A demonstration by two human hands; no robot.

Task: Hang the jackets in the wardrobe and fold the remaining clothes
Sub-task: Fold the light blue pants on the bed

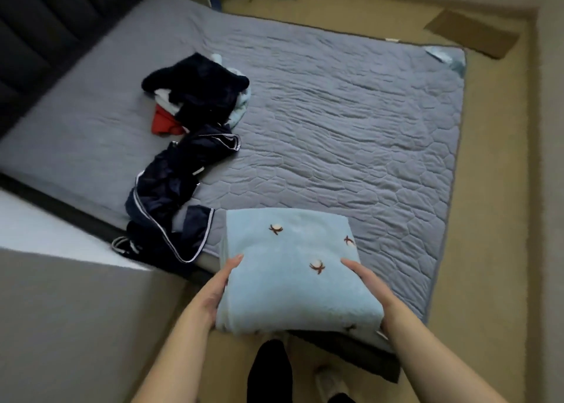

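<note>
The step in hand looked like finishing and setting down a folded piece. To do it well, the blue cloth [293, 280] needed to stay level between both hands, so the layers did not slide apart. It was best lowered flat onto a bare part of the bed [366, 128] and kept away from the unfolded clothes, with the hands drawn out sideways and not upward, which would drag the top layer open. A light press over the top afterwards would settle the thick fabric.

The left hand [222, 283] gripped the cloth's left side and the right hand [370, 283] its right side. Each had a thumb laid on top, and the other fingers were tucked under and hidden.

The cloth sat at the bed's near edge, its front part overhanging that edge. Whether its far part rested on the bed I could not tell. It was pale blue and fluffy, folded into a thick rectangle, with small brown-and-white stitched motifs scattered over the top.

Just to its left, a dark navy garment [171, 195] with white piping sprawled unfolded along the near left edge. A heap of dark, red and pale clothes [198, 97] lay further up, towards the head end.
</note>
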